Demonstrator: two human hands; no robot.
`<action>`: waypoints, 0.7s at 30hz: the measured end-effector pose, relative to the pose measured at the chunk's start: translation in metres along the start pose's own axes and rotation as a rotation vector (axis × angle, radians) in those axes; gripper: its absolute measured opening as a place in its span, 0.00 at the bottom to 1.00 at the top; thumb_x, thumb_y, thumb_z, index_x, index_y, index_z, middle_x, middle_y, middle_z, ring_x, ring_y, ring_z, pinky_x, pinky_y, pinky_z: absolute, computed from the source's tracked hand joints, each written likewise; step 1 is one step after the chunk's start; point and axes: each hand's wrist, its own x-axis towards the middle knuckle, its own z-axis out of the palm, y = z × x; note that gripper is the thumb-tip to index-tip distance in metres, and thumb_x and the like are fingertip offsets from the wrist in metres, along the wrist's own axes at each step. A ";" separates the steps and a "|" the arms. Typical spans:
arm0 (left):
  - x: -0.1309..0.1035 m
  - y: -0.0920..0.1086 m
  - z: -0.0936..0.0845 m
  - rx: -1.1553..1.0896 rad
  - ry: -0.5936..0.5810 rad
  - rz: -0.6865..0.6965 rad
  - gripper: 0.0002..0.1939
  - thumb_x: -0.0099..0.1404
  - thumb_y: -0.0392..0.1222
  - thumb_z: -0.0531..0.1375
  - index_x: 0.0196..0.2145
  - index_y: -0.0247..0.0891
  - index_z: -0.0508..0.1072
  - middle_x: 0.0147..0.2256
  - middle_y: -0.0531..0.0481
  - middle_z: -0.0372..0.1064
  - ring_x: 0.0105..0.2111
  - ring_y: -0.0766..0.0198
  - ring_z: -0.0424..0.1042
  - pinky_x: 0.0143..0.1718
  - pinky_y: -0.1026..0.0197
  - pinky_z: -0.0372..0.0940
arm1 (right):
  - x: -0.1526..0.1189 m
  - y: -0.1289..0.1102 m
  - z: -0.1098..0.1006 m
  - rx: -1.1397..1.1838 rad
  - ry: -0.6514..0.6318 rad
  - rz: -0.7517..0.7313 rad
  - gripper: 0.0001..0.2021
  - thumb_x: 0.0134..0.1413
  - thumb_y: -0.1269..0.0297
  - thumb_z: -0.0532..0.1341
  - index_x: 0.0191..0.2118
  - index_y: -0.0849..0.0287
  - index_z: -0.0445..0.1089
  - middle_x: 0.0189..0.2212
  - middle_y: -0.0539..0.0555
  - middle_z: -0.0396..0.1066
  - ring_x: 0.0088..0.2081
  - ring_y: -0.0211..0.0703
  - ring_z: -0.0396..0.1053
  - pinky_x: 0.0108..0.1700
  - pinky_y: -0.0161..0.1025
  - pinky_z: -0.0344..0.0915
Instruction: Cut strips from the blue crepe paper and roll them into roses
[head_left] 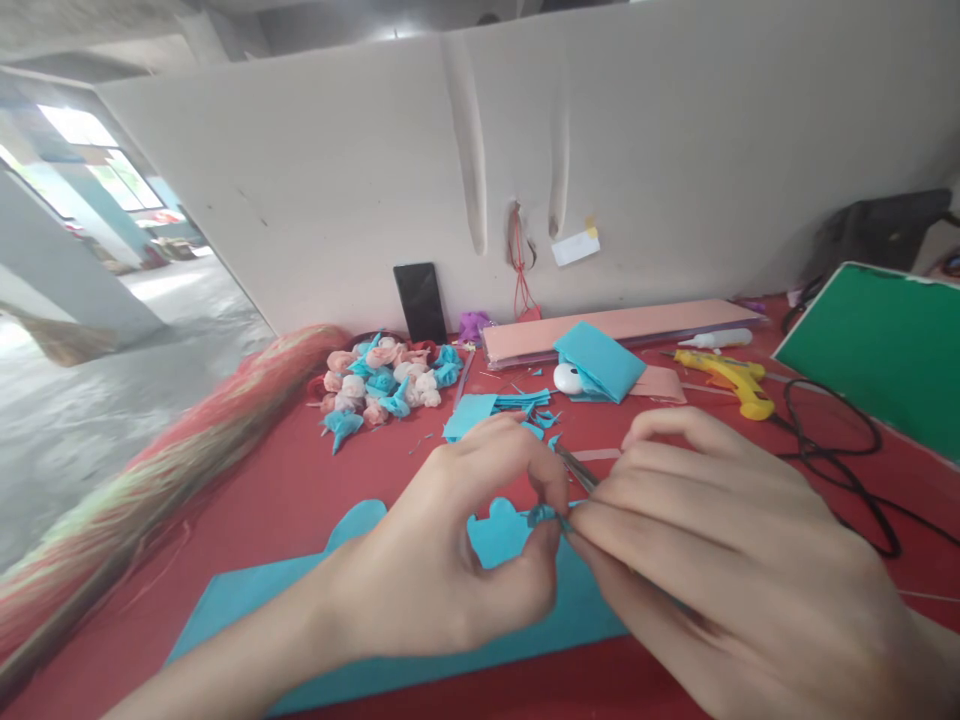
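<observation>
While the left hand (442, 555) clamped it between thumb and forefinger, a small blue paper twist (541, 515) was above the large blue sheet (251, 595).
Thin and ruffled, it was likely light, soft and easily crushed or torn, so its narrow end looked the safest hold; there the right hand's (735, 560) fingertips were together, a metal tool (579, 470) in its grip jutting past the sheet's far edge.
</observation>
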 end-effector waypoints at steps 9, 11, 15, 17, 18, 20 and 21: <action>-0.001 -0.001 0.000 -0.035 0.012 -0.108 0.08 0.57 0.27 0.56 0.32 0.39 0.66 0.30 0.59 0.66 0.32 0.71 0.66 0.39 0.69 0.63 | -0.003 0.002 -0.004 -0.325 -0.115 -0.153 0.18 0.54 0.82 0.48 0.22 0.59 0.67 0.18 0.47 0.62 0.25 0.39 0.62 0.39 0.46 0.56; -0.001 -0.001 0.000 -0.042 0.012 -0.114 0.08 0.57 0.28 0.56 0.32 0.40 0.66 0.30 0.60 0.67 0.32 0.72 0.67 0.39 0.69 0.63 | -0.003 0.002 -0.004 -0.351 -0.123 -0.150 0.18 0.54 0.82 0.48 0.22 0.59 0.67 0.18 0.48 0.62 0.24 0.40 0.61 0.39 0.46 0.56; -0.001 -0.001 0.000 -0.057 0.036 -0.144 0.08 0.57 0.28 0.56 0.32 0.40 0.67 0.30 0.61 0.68 0.32 0.72 0.67 0.35 0.69 0.63 | -0.005 0.002 -0.004 -0.354 -0.118 -0.147 0.17 0.53 0.81 0.49 0.22 0.59 0.67 0.18 0.48 0.63 0.24 0.40 0.61 0.39 0.47 0.56; 0.000 -0.001 0.000 -0.051 0.057 -0.159 0.08 0.56 0.28 0.56 0.31 0.40 0.67 0.30 0.60 0.67 0.31 0.71 0.67 0.34 0.68 0.64 | -0.006 0.002 -0.004 -0.351 -0.124 -0.140 0.16 0.53 0.81 0.50 0.22 0.59 0.68 0.18 0.48 0.63 0.24 0.40 0.61 0.38 0.47 0.56; 0.000 0.000 0.000 -0.046 0.063 -0.163 0.08 0.56 0.28 0.56 0.31 0.40 0.67 0.29 0.60 0.67 0.31 0.70 0.67 0.34 0.68 0.64 | -0.006 0.002 -0.003 -0.344 -0.113 -0.135 0.15 0.52 0.81 0.51 0.23 0.59 0.68 0.18 0.48 0.63 0.24 0.40 0.61 0.38 0.47 0.57; -0.001 -0.001 0.000 -0.044 0.068 -0.160 0.08 0.56 0.29 0.56 0.31 0.40 0.67 0.29 0.59 0.67 0.31 0.69 0.67 0.32 0.67 0.64 | -0.005 0.002 -0.003 -0.311 -0.062 -0.117 0.14 0.52 0.81 0.54 0.23 0.60 0.70 0.19 0.49 0.66 0.24 0.40 0.63 0.38 0.46 0.58; -0.001 -0.001 0.000 -0.048 0.069 -0.157 0.08 0.56 0.29 0.56 0.31 0.40 0.67 0.29 0.59 0.67 0.31 0.69 0.67 0.32 0.67 0.63 | -0.004 0.002 -0.003 -0.290 -0.021 -0.108 0.13 0.51 0.80 0.55 0.23 0.60 0.71 0.19 0.49 0.68 0.25 0.40 0.64 0.39 0.45 0.59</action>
